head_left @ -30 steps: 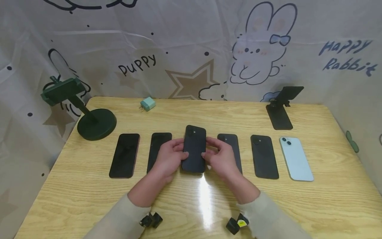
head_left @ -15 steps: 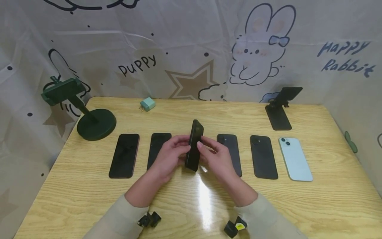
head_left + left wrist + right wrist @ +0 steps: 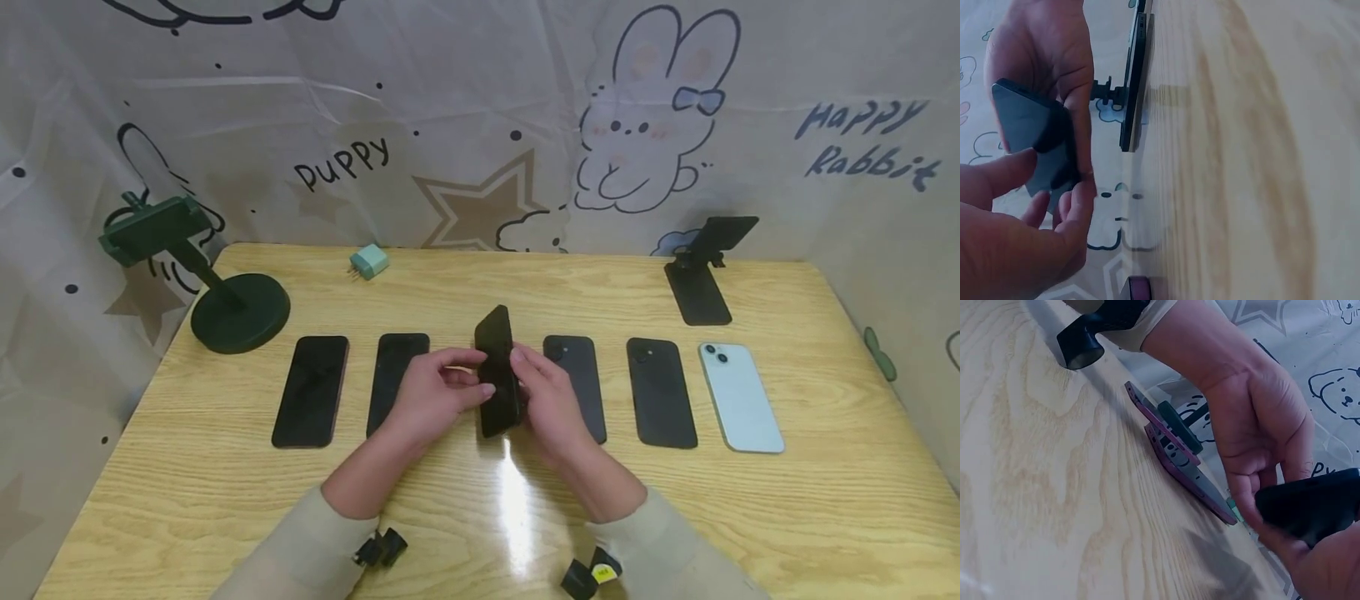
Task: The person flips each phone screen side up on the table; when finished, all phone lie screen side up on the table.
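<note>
In the head view, both hands hold a black smartphone (image 3: 501,371) above the table's middle, tilted almost edge-on with its dark face turned left. My left hand (image 3: 431,396) has its thumb on that face and its index finger near the upper left edge. My right hand (image 3: 555,408) grips the right side, thumb at the edge, its other fingers mostly hidden behind. Seen from the left wrist, the smartphone's (image 3: 1041,125) face is glossy with dark reflections. The right wrist view shows the smartphone (image 3: 1310,506) between both hands.
Phones lie in a row: two black ones (image 3: 311,392) (image 3: 393,367) at left, two dark ones (image 3: 585,375) (image 3: 662,392) and a light blue one (image 3: 741,398) at right. Behind stand a green stand (image 3: 240,312), a mint charger (image 3: 369,262) and a black stand (image 3: 697,292).
The held smartphone has turned from showing its camera back to nearly edge-on, now with its other face towards the left. The left fingers have shifted on it; the row of phones stays put.
</note>
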`<state>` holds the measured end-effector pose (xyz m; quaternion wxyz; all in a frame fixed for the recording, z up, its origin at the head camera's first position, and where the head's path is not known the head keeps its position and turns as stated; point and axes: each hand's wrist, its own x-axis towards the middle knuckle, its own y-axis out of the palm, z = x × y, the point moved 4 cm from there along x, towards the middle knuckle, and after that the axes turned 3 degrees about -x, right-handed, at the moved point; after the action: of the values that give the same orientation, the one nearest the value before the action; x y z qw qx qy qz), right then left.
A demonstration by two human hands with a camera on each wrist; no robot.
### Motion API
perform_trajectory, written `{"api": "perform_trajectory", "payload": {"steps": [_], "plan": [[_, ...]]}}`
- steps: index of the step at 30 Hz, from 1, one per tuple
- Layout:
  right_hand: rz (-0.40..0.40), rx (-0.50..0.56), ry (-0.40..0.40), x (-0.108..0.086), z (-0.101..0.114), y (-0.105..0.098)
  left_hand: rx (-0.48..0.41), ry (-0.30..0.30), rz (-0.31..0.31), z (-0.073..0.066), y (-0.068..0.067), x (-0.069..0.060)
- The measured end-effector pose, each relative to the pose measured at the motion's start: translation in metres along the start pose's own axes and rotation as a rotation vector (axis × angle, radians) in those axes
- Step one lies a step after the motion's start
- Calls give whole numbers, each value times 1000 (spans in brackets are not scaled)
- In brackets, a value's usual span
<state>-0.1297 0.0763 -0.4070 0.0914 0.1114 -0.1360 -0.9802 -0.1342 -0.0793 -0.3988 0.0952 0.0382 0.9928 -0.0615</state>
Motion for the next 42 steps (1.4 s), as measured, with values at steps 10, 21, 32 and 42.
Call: {"api": "perform_trajectory", "payload": {"steps": [10, 21, 32, 42], "plan": [[-116, -59, 7, 1, -1, -11, -87, -96, -192, 6, -13, 3], [-211, -192, 33, 2, -2, -22, -215, -110, -186, 13, -12, 8], [-167, -260, 68, 4, -4, -26, -210, -139, -160, 18, -9, 9], [-53, -343, 106, 3, 2, -30, -193, -176, -134, 21, -8, 6]]}}
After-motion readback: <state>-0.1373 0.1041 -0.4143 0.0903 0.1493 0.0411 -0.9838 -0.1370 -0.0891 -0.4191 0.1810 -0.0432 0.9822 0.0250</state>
